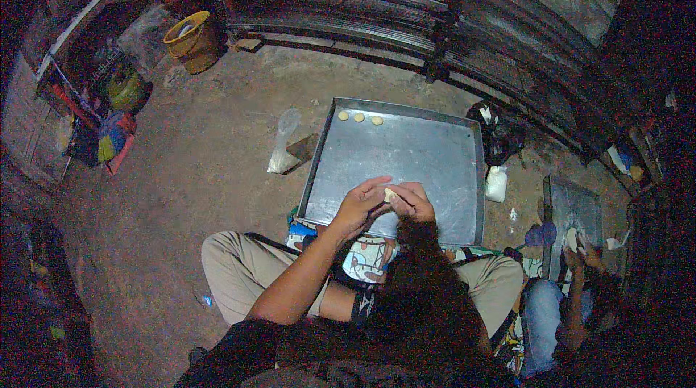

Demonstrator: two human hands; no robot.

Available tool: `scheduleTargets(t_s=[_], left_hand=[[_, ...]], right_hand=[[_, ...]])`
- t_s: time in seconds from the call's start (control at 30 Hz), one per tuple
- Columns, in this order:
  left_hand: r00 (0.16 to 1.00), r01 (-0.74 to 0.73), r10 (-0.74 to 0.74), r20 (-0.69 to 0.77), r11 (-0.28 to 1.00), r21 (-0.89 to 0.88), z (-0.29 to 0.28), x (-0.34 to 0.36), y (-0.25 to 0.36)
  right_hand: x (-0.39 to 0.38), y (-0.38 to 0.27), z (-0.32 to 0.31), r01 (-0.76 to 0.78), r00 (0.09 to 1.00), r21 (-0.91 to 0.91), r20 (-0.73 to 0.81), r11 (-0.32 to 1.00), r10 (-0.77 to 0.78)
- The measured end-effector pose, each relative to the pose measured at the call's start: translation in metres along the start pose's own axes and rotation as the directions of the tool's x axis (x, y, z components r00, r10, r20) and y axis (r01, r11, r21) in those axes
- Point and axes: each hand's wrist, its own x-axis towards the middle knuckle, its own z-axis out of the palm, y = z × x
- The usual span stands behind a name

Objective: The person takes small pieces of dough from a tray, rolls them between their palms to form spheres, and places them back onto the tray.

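Above the near half of a large metal baking tray [406,142], my two hands meet around a small piece of pale dough [389,194]. My right hand [415,203] pinches the dough between thumb and fingers. Beside it, my left hand [362,207] is cupped with its fingers stretched toward the right hand, and they seem to support the dough from the left. Three flat round dough pieces, one of them a dough disc [359,118], lie in a row at the tray's far left corner.
Left of the tray stands a clear plastic bag of white powder [281,162]; another white bag [496,184] is at its right. A co-worker's hands [576,247] handle dough over a second tray [573,207]. A yellow bucket [194,47] and metal racks [348,4] stand farther back.
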Motion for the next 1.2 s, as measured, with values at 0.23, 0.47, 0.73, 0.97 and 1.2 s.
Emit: scheduleTargets(t_s=[0.23, 0.47, 0.73, 0.97, 1.2], left_hand=[[0.98, 0.02, 0.041, -0.192, 0.952, 0.306, -0.008, 0.005, -0.01], [0.954, 0.015, 0.123, -0.272, 0.89, 0.456, -0.002, 0.004, -0.013], [0.941, -0.173, 0.308, -0.138, 0.792, 0.585, 0.01, -0.002, -0.007], [0.883, -0.159, 0.261, -0.391, 0.948, 0.275, 0.001, 0.005, -0.016], [0.843, -0.287, 0.489, -0.223, 0.76, 0.583, 0.023, -0.002, -0.012]], right_hand=[[-0.002, -0.009, 0.005, -0.067, 0.997, -0.053, -0.039, 0.996, 0.065], [-0.003, -0.005, 0.002, -0.249, 0.968, 0.066, 0.029, 0.966, 0.247], [-0.012, 0.032, 0.003, -0.265, 0.962, 0.298, 0.023, 0.917, 0.27], [-0.007, -0.008, 0.019, 0.016, 0.999, -0.306, 0.054, 0.952, 0.001], [-0.001, -0.002, 0.008, -0.052, 0.998, 0.093, 0.023, 0.994, 0.05]])
